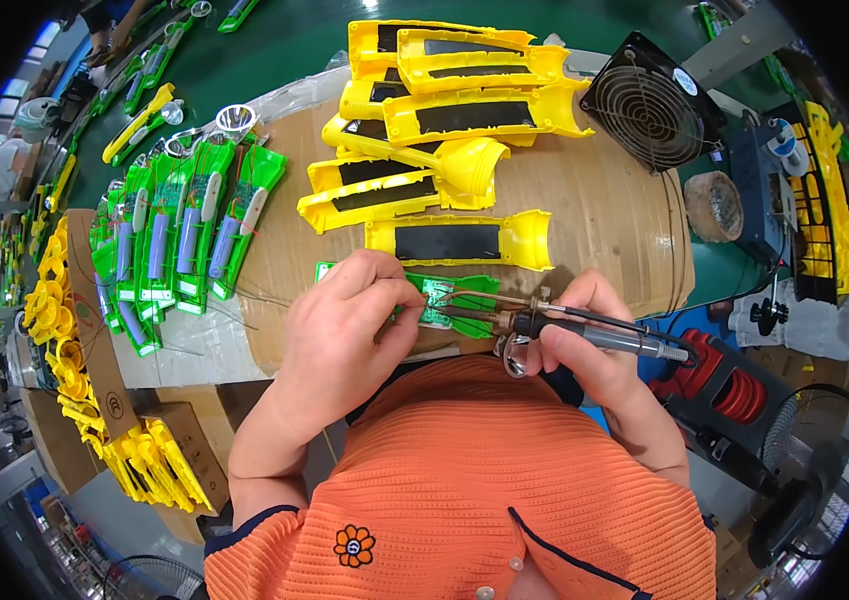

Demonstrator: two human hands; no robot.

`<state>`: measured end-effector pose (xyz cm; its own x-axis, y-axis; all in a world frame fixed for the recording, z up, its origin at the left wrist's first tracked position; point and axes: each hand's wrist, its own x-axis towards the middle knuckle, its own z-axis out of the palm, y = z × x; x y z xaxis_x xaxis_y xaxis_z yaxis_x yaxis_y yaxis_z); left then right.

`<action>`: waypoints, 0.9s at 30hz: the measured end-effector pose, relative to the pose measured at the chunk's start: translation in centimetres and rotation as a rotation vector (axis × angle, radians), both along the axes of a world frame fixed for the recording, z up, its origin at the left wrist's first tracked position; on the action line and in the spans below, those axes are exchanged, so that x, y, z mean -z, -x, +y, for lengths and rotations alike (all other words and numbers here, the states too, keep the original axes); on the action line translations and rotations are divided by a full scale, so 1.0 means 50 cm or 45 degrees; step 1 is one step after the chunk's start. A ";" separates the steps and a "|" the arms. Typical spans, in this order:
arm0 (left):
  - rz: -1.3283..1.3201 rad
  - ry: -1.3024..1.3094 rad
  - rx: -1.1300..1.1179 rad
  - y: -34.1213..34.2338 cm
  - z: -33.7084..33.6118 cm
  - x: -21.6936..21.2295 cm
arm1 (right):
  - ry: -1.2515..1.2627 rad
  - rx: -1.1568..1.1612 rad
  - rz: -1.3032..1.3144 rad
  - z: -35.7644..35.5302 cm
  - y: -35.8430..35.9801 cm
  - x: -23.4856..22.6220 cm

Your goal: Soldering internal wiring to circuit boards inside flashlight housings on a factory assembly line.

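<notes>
My right hand grips a soldering iron with a grey handle and a thin guide tube alongside it. Its tip points left onto a small green circuit board, set in a green plastic housing at the near edge of the cardboard. My left hand is closed in a pinch at the board's left end; whatever lies between its fingertips is hidden. That hand covers much of the housing. Just beyond the board lies a yellow half shell with a black panel inside.
More yellow shells are piled farther back on the cardboard sheet. Several green housings with blue cells and wires lie to the left. A black fan, a tape roll and a blue box stand to the right.
</notes>
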<state>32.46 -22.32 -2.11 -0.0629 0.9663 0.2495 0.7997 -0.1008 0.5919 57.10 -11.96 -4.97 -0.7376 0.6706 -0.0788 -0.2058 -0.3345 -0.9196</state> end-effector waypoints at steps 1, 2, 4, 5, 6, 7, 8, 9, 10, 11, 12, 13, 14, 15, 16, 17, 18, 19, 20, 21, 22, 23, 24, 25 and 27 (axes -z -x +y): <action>-0.004 0.020 -0.005 0.000 0.000 -0.001 | -0.002 0.001 -0.018 0.000 -0.001 0.000; -0.007 0.020 -0.004 -0.001 0.001 -0.001 | 0.020 0.003 -0.034 0.000 -0.002 -0.001; 0.007 0.016 0.004 0.000 0.002 -0.002 | 0.042 0.007 -0.050 0.000 -0.003 -0.002; 0.007 0.016 0.004 0.000 0.002 -0.002 | 0.041 0.006 -0.054 0.000 -0.003 -0.002; 0.005 0.026 0.007 0.001 0.002 -0.003 | 0.044 0.004 -0.054 0.001 -0.004 -0.002; 0.003 0.036 0.010 0.001 0.002 -0.003 | 0.040 0.004 -0.057 0.002 -0.005 -0.002; 0.004 0.036 0.009 0.001 0.002 -0.004 | 0.014 -0.003 -0.074 0.003 -0.007 -0.003; 0.012 0.039 0.011 0.001 0.002 -0.005 | -0.014 -0.008 -0.082 0.005 -0.009 -0.003; 0.021 0.043 0.013 0.001 0.003 -0.006 | -0.015 -0.009 -0.088 0.006 -0.012 -0.004; 0.022 0.042 0.013 0.001 0.003 -0.007 | 0.027 0.027 -0.016 0.006 -0.015 -0.004; 0.013 0.045 0.014 0.002 0.003 -0.007 | 0.080 0.060 0.077 0.006 -0.020 -0.005; -0.003 0.060 0.016 0.001 0.003 -0.008 | 0.039 0.104 0.042 0.007 -0.027 -0.008; 0.005 0.051 0.012 0.001 0.003 -0.009 | 0.019 0.146 0.047 0.011 -0.033 -0.009; 0.005 0.056 0.015 0.001 0.004 -0.009 | 0.008 0.192 0.095 0.014 -0.038 -0.009; 0.005 0.059 0.019 0.000 0.004 -0.010 | -0.007 0.248 0.112 0.018 -0.041 -0.008; 0.006 0.058 0.021 -0.001 0.005 -0.010 | -0.009 0.274 0.142 0.022 -0.043 -0.007; 0.006 0.050 0.024 -0.001 0.006 -0.010 | 0.006 0.305 0.189 0.025 -0.046 -0.008; -0.003 0.050 0.033 -0.002 0.007 -0.010 | 0.018 0.349 0.188 0.026 -0.049 -0.009; 0.005 0.040 0.031 -0.002 0.007 -0.012 | 0.014 0.352 0.166 0.029 -0.052 -0.010; -0.001 0.048 0.033 -0.003 0.007 -0.014 | 0.006 0.363 0.175 0.032 -0.054 -0.009; -0.008 0.064 0.045 -0.004 0.007 -0.016 | -0.013 0.372 0.218 0.033 -0.056 -0.007; -0.005 0.058 0.031 -0.006 0.007 -0.018 | 0.000 0.369 0.185 0.033 -0.059 -0.004; -0.003 0.057 0.027 -0.007 0.006 -0.020 | 0.008 0.404 0.177 0.032 -0.063 0.001; 0.000 0.052 0.021 -0.008 0.006 -0.021 | 0.015 0.447 0.169 0.033 -0.068 0.006; 0.019 0.036 0.031 -0.009 0.008 -0.019 | 0.015 0.436 0.158 0.038 -0.080 0.016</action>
